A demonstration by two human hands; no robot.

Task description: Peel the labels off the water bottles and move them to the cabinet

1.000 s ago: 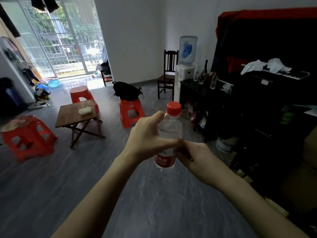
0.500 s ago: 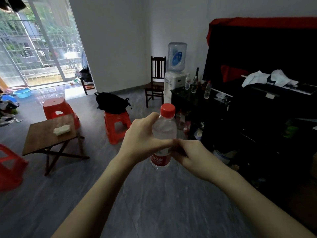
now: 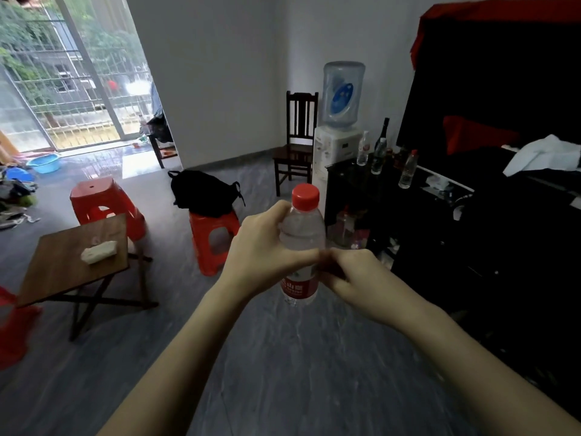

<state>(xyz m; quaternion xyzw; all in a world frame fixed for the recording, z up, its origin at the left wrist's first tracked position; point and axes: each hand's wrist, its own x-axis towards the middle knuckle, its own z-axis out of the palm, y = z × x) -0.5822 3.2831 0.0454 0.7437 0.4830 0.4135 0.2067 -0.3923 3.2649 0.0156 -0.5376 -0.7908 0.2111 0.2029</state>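
Note:
A clear water bottle [image 3: 303, 234] with a red cap is held upright in front of me, above the grey floor. My left hand [image 3: 264, 256] wraps its middle from the left. My right hand [image 3: 352, 275] pinches at the top edge of its red label [image 3: 298, 286] from the right. Most of the label is hidden by my fingers. A black cabinet [image 3: 352, 187] stands at the right with three more water bottles [image 3: 363, 149] on its top.
A water dispenser [image 3: 338, 143] and a dark wooden chair [image 3: 295, 146] stand by the far wall. Red stools [image 3: 103, 202], one under a black bag [image 3: 201, 193], and a small folding table [image 3: 63, 262] are at the left. Dark furniture fills the right side.
My view has swung to the right and nearer the cabinet. Both hands keep the same hold on the bottle.

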